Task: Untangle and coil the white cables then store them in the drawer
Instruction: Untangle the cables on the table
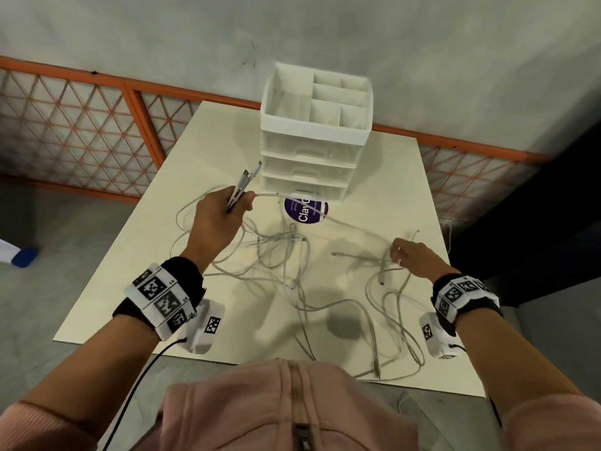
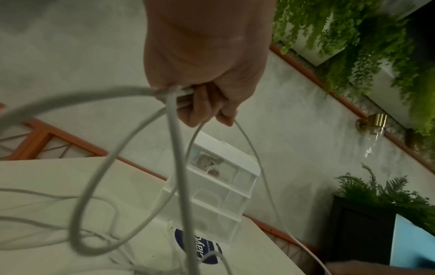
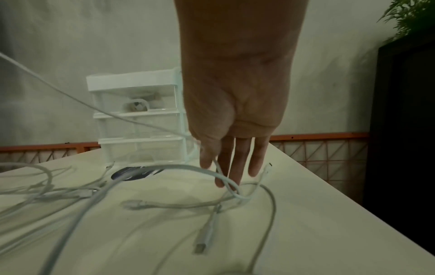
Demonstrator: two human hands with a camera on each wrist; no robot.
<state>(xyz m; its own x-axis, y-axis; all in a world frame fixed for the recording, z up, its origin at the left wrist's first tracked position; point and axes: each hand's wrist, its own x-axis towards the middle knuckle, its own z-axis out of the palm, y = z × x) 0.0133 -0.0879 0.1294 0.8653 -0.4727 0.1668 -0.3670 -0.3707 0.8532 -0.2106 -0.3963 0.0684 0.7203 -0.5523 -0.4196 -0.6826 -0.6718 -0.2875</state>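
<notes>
above the table (image 1: 406, 196), our left hand (image 1: 217, 219) is curled tight round a bunch of cable ends, plugs (image 1: 248, 175) sticking up past the thumb and the cords dropping out below the fist in slack loops. from the fingers (image 2: 200, 109) one thin cable (image 1: 344, 222) runs across to our right hand (image 1: 410, 257), which is low over the table on the far side of the heap. that hand's fingers (image 3: 242, 163) hang nearly straight, pointing down; the thin cord passes beside the thumb, but we cannot tell whether it is pinched or only draped there.

the rest of the cables (image 1: 283, 255) lie in a loose tangle between and beneath both hands, with more loops (image 1: 387, 320) trailing back toward our body. the drawers (image 1: 307, 170) stand beyond the left fingertips, all shut.

we judge these cords light, limp and a little springy: they will not hold a shape, and pulling hard will likely tighten a knot rather than free it. the plugs are the stiff parts and give the surest hold, so we would keep the ends gathered in the left and feed one cord at a time through the right fingers, gripping just behind a plug rather than mid-loop, where the smooth jacket may slip.
</notes>
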